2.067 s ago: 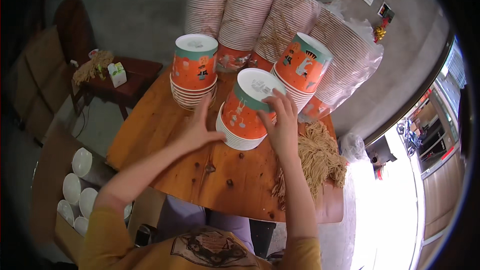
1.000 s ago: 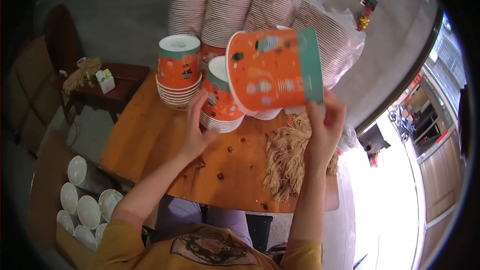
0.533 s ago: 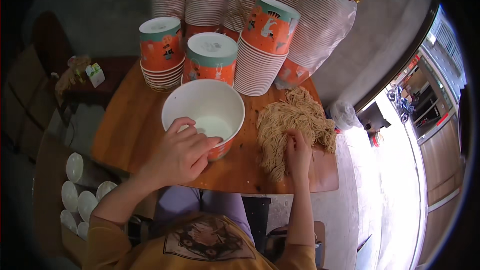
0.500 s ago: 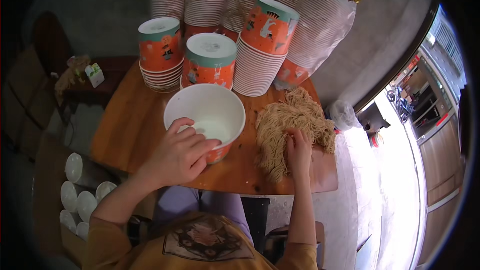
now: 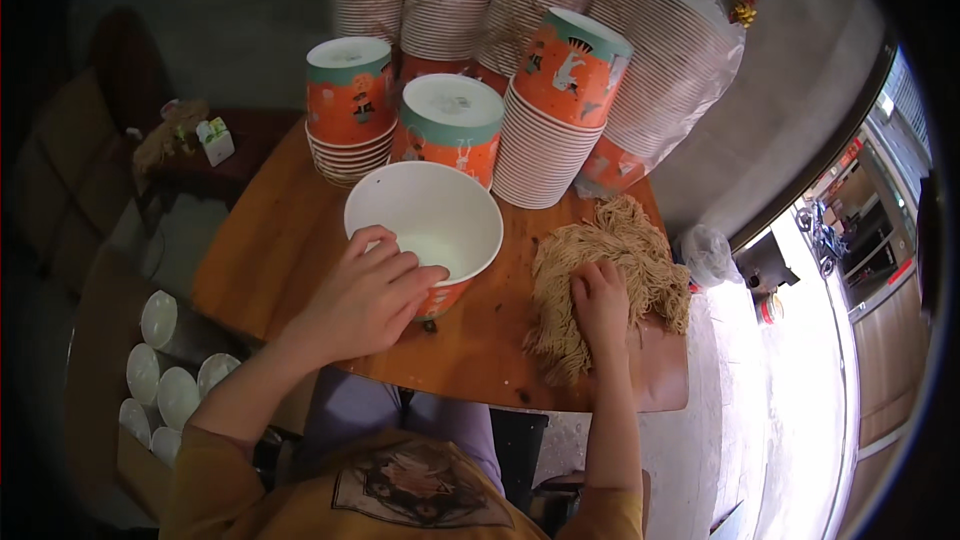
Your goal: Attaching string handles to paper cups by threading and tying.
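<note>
A large white-lined paper bucket (image 5: pixel 375 202) with an orange printed outside stands upright near the table's front edge. My left hand (image 5: pixel 372 295) is closed on its near rim, fingertips reaching over the edge. Nothing shows against the white inside, though my hand hides part of it. To the right lies a tangled heap of thin tan string (image 5: pixel 610 240), loose ends spreading toward me. Pressed into the heap, my right hand (image 5: pixel 602 308) has its fingers bent and drawn together on the strands; its fingertips are partly hidden.
Behind the bucket, upside-down orange paper buckets (image 5: pixel 447 130) stand in stacks on the wooden table (image 5: pixel 270 265). Taller plastic-wrapped stacks (image 5: pixel 665 60) rise behind them. Below left, a cardboard box (image 5: pixel 145 470) holds several white cups or buckets (image 5: pixel 178 398). A bright doorway is at right.
The whole view has shifted, so the table and stacks sit a little further right. My left hand stays on the bucket; my right hand stays in the string with its fingers more curled.
</note>
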### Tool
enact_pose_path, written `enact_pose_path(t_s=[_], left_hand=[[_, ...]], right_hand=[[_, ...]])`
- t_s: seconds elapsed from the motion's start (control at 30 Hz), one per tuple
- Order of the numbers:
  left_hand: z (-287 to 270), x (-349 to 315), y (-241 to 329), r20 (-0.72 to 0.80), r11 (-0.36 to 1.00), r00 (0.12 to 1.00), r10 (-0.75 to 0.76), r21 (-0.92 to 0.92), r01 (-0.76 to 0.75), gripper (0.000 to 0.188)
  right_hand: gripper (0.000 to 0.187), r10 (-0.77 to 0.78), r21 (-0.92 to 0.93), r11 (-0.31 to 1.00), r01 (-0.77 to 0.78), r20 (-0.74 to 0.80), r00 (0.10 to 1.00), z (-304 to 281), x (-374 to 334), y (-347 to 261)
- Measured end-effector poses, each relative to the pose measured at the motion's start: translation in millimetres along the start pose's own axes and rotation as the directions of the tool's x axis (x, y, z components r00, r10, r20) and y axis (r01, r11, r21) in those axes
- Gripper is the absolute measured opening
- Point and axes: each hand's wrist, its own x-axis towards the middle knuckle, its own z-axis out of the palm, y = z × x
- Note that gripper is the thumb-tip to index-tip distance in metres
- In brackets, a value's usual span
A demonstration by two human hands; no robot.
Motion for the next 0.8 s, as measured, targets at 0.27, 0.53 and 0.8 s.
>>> enact_pose_path(t_s=[0.27, 0.53, 0.8], left_hand=[[0, 0, 11, -0.055, 0.986, 0.998, -0.001, 0.166, 0.010, 0.042], [27, -38, 87, 0.155, 0.617, 0.950, -0.272, -0.730, 0.295, 0.057], [15, -85, 74, 0.662, 0.283, 0.656, -0.363, -0.592, 0.755, 0.025]], right_hand=[[0.010, -0.102, 0.087, 0.989, 0.121, -0.196, 0.975, -29, 11, -38], [0.026, -0.263, 0.493, 0.824, 0.277, -0.100, 0.960, -59, -64, -143], [0.025, -0.350, 0.487, 0.832, 0.267, 0.086, 0.933, -51, -89, -156]])
